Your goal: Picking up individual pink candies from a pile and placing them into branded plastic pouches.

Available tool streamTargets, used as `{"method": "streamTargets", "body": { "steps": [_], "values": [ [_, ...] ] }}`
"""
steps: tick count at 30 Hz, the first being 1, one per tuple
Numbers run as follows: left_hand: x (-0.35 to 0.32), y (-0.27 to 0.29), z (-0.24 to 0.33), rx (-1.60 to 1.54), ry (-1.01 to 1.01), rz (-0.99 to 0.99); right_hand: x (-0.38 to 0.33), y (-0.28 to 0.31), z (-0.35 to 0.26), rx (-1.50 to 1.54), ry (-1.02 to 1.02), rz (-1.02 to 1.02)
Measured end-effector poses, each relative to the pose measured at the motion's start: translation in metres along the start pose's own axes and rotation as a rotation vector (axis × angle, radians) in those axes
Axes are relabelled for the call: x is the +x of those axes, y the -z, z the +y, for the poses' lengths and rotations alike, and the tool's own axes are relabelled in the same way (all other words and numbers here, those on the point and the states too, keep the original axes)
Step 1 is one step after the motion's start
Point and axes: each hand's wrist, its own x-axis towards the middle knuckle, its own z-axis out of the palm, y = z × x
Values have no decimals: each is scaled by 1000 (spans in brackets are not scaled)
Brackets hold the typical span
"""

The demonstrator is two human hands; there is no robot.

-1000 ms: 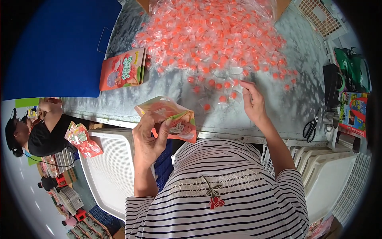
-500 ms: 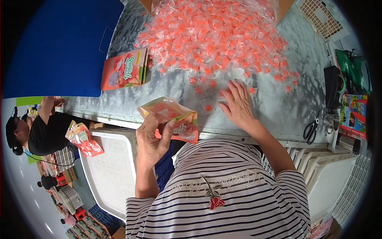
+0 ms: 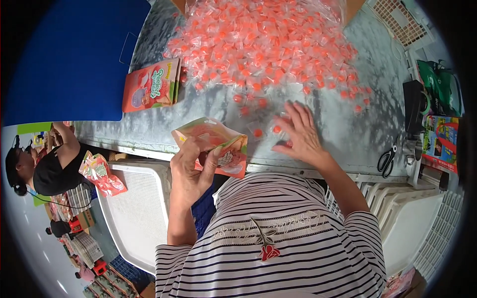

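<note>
My left hand (image 3: 193,161) grips a red and beige stand-up pouch (image 3: 233,156) by its near side, thumb in front. The pouch's mouth is spread apart. Over the table, my right hand (image 3: 302,134) has its fingers apart, the palm low over the surface. A wrapped orange-red candy (image 3: 277,129) lies by its fingers, and another shows partly beneath the thumb. One more wrapped candy (image 3: 258,133) rests between the pouch and that hand. Beyond them spreads a big heap of wrapped candies (image 3: 268,49), with a few strays at its near edge.
A stack of flat pouches (image 3: 151,87) lies left of the heap, next to a blue panel (image 3: 64,59). Scissors (image 3: 386,161) lie at the table's right edge. A filled pouch (image 3: 103,173) rests on a white tray (image 3: 141,213) at the left. Another person (image 3: 54,166) works beyond it.
My right hand has drawn a couple of candies nearer across the table, and its fingers have spread a little. My left hand keeps the pouch in nearly the same place.
</note>
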Motion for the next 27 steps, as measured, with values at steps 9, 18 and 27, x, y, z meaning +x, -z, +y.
{"method": "streamTargets", "body": {
  "steps": [9,18,27],
  "values": [
    [4,-8,10,-2,-51,-43,-19,-11,16,34,33,154],
    [7,-25,14,105,-204,-192,49,89,-55,838,-266,67],
    [6,-29,24,124,-295,-168,89,94,-94,1190,-396,-21]
  ]
}}
